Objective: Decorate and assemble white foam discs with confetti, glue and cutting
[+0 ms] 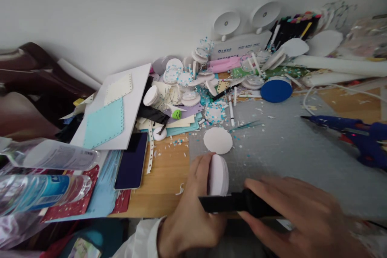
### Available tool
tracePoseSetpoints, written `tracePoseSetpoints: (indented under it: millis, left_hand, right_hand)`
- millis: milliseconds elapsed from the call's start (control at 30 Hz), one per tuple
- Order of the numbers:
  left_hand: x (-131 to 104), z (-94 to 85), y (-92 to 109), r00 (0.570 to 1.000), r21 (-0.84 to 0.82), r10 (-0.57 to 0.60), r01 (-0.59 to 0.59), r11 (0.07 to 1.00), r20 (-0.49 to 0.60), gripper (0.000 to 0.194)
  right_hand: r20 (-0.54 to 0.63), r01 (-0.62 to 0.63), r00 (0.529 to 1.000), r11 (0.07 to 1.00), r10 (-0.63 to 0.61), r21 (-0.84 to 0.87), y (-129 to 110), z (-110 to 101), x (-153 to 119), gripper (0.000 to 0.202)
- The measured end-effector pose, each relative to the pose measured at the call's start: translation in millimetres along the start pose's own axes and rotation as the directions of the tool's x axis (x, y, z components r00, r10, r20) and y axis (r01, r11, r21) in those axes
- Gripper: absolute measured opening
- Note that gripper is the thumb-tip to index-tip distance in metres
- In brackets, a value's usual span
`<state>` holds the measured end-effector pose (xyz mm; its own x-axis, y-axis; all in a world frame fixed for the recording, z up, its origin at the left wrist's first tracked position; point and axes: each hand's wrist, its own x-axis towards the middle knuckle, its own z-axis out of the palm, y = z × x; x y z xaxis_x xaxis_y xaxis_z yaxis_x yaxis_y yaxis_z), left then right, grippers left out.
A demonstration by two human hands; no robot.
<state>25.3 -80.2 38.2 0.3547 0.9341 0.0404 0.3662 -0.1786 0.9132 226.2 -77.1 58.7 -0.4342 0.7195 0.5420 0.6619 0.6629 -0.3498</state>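
My left hand point(193, 201) is closed around a thick white disc point(218, 175), which looks layered at its rim and stands on edge over the near side of the mat. In my right hand point(302, 209) is a black utility knife point(256, 203), gripped by its handle. Its dark blade point(214, 203) points left and crosses in front of the disc's lower part; whether it touches the disc I cannot tell. Just beyond lies a flat white paper circle point(218, 140) on the grey cutting mat point(272, 141).
A blue glue gun point(347, 127) with a red light lies on the right. White discs, pens and blue-white trimmings pile up at the back near a blue round lid point(276, 90). On the left are a dark phone point(132, 161), a white board point(133, 105) and plastic bottles point(48, 191).
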Motion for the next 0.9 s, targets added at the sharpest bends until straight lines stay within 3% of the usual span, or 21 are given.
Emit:
tracePoseSetpoints:
  millis: [533,733,900]
  left_hand:
    - [0,5.4,-9,0.996,-0.008,-0.09,0.09,0.996,0.002,0.058]
    - [0,6.1,-8,0.992,-0.02,-0.122,0.122,0.992,0.011,0.067]
    - [-3,6.3,-8,0.989,-0.017,-0.144,0.145,0.989,0.017,0.063]
  right_hand:
    - [-0.005,0.016,1.0,1.0,-0.016,-0.025,15,11,-8,0.015]
    - [-0.005,0.014,1.0,1.0,-0.014,-0.015,17,11,-9,0.014]
    - [-0.01,0.025,1.0,1.0,-0.025,-0.014,19,10,-10,0.016]
